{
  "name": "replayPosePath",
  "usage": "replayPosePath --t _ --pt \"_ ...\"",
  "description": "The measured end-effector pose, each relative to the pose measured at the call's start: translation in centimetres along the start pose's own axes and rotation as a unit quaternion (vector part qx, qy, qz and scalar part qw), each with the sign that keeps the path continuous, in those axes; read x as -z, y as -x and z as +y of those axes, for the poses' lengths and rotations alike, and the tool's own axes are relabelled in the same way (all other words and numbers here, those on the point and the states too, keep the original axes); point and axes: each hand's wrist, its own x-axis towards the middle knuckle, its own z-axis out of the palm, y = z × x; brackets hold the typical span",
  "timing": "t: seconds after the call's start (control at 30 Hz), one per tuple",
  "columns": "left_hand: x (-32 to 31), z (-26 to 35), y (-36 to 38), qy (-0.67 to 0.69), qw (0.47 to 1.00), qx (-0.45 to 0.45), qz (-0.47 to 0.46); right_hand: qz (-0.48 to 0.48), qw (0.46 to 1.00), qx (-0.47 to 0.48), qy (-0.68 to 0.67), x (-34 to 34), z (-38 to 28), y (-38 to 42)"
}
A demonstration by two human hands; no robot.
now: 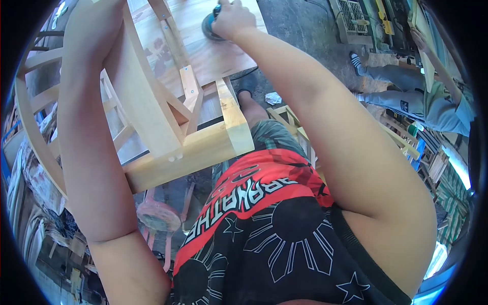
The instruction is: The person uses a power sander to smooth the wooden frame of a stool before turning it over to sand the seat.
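Note:
My right hand is closed around a teal and black hand-held power sander. The sander sits on a pale plywood panel at the top of the view. My left hand is at the top edge, beside the curved board of a wooden furniture frame; its fingers are cut off by the image edge. The frame's thick front beam runs across in front of my body, with screwed braces behind it.
A pink stool stands under the frame. Another person is at the right, near a board. Wooden frames and a crumpled white scrap lie on the floor. Cloth-like material is piled at the left.

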Motion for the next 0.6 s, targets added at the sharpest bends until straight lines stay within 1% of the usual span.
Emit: replayPosePath --t 0.03,0.13,0.17,0.2,0.23,0.27,0.3,0.37,0.5,0.6 --pt "0.0 0.0 0.0 -0.005 1.000 0.004 -0.001 -0.008 1.000 0.002 0.025 -0.2 -0.9 0.1" --pt "0.2 0.6 0.0 -0.011 1.000 0.005 0.005 0.009 1.000 0.024 0.005 -0.1 -0.5 -0.5" --pt "0.2 1.5 0.8 -0.001 1.000 -0.011 0.011 -0.015 1.000 0.008 0.009 0.9 0.2 -1.0" --pt "-0.4 2.6 2.1 0.050 0.996 -0.070 0.026 -0.019 1.000 0.002 0.016 1.6 0.9 -1.1" --pt "-0.9 4.1 3.6 0.098 0.986 -0.131 0.035 0.007 1.000 -0.014 0.007 1.4 2.4 -1.6" --pt "-1.2 4.9 4.3 0.129 0.978 -0.157 0.040 0.034 0.999 -0.029 -0.002 1.5 2.9 -1.8" --pt "-1.4 5.7 4.9 0.160 0.969 -0.183 0.043 0.030 0.999 -0.040 0.004 1.4 2.9 -1.9" --pt "-1.5 6.0 5.0 0.180 0.968 -0.170 0.032 0.026 0.998 -0.062 0.020 2.4 2.2 -1.0" --pt "-0.9 6.3 5.1 0.171 0.972 -0.163 0.013 0.001 0.999 -0.001 0.035 1.3 0.2 0.4" --pt "-0.4 6.3 5.3 0.122 0.975 -0.182 0.024 0.015 1.000 0.005 0.024 0.0 2.2 -0.9"
